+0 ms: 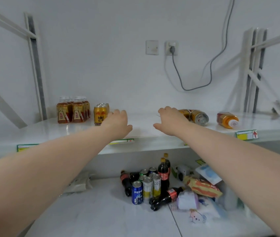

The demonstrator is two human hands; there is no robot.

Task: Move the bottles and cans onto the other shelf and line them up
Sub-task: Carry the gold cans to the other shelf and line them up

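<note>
Grip released, left hand [118, 123] and right hand [169, 123] empty; tea bottles [73, 111], gold cans [100, 113] lined on upper shelf [144, 128]; toppled cans [199, 117], lower-shelf drinks [146, 185] outstanding.

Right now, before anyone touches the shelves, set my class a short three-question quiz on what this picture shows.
1. True or false: the tea bottle at the right end of the upper shelf lies on its side.
2. Where does the blue Pepsi can stand? A, upper shelf; B, lower shelf; C, in a hand.
3. Fill the gap: the left hand and the right hand both hold ____.
Key: 1 true; 2 B; 3 nothing.
</note>
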